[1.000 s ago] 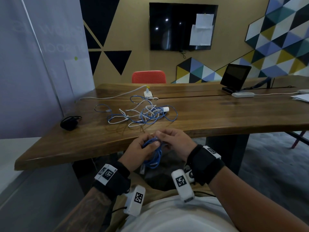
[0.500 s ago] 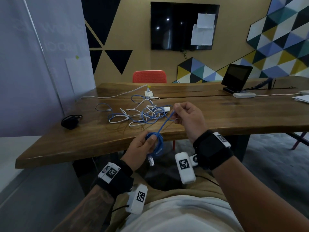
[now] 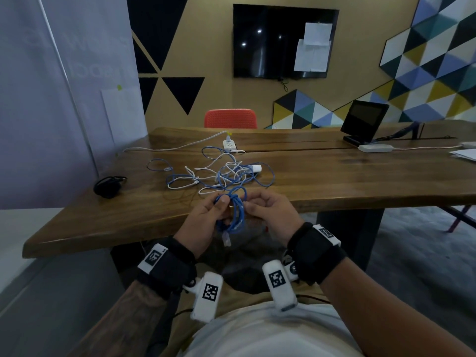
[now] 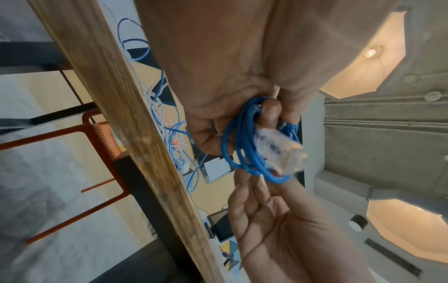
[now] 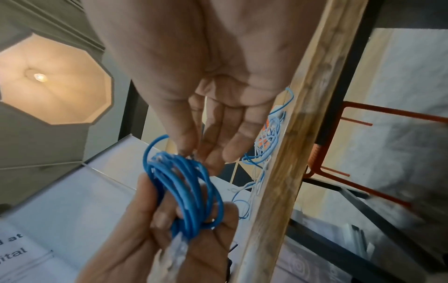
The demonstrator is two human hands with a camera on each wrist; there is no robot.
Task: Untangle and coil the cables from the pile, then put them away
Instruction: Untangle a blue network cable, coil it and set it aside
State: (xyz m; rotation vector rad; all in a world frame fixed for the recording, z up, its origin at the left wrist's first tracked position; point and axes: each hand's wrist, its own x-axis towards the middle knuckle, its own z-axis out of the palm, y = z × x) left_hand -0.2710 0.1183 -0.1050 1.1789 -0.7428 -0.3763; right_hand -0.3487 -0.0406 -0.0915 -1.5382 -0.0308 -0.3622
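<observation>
A coil of blue network cable (image 3: 238,215) hangs in my left hand (image 3: 221,210) just in front of the table's near edge, its clear plug (image 3: 226,239) dangling below. In the left wrist view my thumb presses the coil (image 4: 242,153) beside the plug (image 4: 278,151). My right hand (image 3: 255,204) meets the coil's top from the right. In the right wrist view its thumb and forefinger (image 5: 191,153) pinch a blue strand against the coil (image 5: 184,187). The strand runs on to the tangled pile of blue and white cables (image 3: 224,176) on the wooden table (image 3: 334,181).
A black bundle (image 3: 107,186) lies at the table's left end, and a white power strip (image 3: 229,145) sits behind the pile. A small monitor (image 3: 364,119), a white box (image 3: 374,148) and papers (image 3: 463,154) occupy the far right. An orange chair (image 3: 230,118) stands across the table.
Half a second ago my right hand was raised over the table, drawing a blue strand out. It has come back down to the coil in my left hand.
</observation>
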